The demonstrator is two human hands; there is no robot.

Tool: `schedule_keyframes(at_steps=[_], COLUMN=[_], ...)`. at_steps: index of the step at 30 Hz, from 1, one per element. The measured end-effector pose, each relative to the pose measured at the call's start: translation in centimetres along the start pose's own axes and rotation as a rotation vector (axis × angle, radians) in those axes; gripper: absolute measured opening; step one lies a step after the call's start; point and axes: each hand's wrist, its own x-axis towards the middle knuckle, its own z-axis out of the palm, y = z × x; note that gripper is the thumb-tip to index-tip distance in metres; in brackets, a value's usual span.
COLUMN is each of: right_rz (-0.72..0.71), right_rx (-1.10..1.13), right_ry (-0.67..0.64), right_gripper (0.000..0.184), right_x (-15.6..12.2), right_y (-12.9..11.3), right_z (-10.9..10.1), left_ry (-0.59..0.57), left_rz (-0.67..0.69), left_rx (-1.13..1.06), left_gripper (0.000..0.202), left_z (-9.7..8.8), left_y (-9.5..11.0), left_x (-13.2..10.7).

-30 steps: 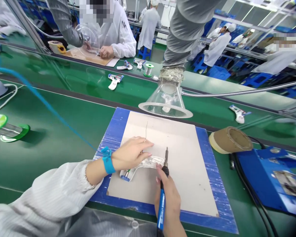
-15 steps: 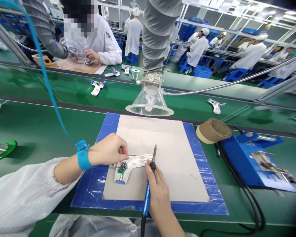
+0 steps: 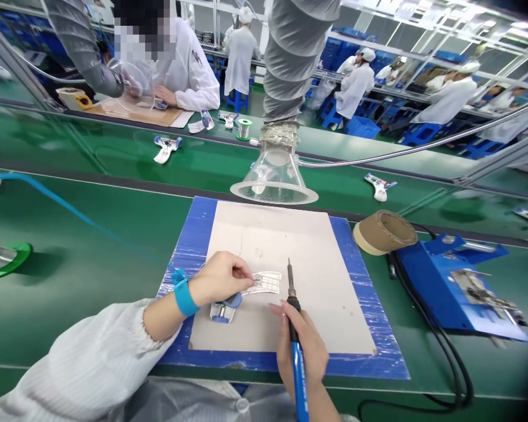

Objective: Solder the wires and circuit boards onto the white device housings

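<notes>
Soldering looks like the job at the green bench (image 3: 92, 217): white plastic part (image 3: 264, 283) on the pale board (image 3: 286, 246), left hand (image 3: 222, 278) pinching it, right hand (image 3: 301, 351) apart, gripping the soldering iron (image 3: 297, 363), whose tip seems due at the joint

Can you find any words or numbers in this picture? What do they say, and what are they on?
No word or number here can be read clearly.
Blue soldering iron handle: white lettering, too blurred to read.
Blue unit beside the black cables: its pale panel has marks, too small and blurred to read.
</notes>
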Motion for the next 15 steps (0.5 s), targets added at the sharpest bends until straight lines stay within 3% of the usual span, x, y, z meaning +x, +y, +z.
schedule_keyframes(at_steps=[6,10,15], right_rz=[0.040,0.150,0.174], right_rx=[0.012,0.036,0.035], right_ry=[0.131,0.105,0.045], right_gripper=[0.030,0.021,0.020], right_x=[-0.5,-1.6,-2.6], right_y=[-0.7,-0.5,0.2], right_z=[-0.6,-1.3,-2.0], left_ry=[0.014,0.026,0.053], left_rz=[-0.005,0.023,0.054], left_rx=[0.062,0.131,0.219], left_gripper=[0.012,0.013,0.012], left_z=[-0.1,0.1,0.2], left_y=[-0.1,0.0,0.1], left_x=[-0.2,-0.3,-0.4])
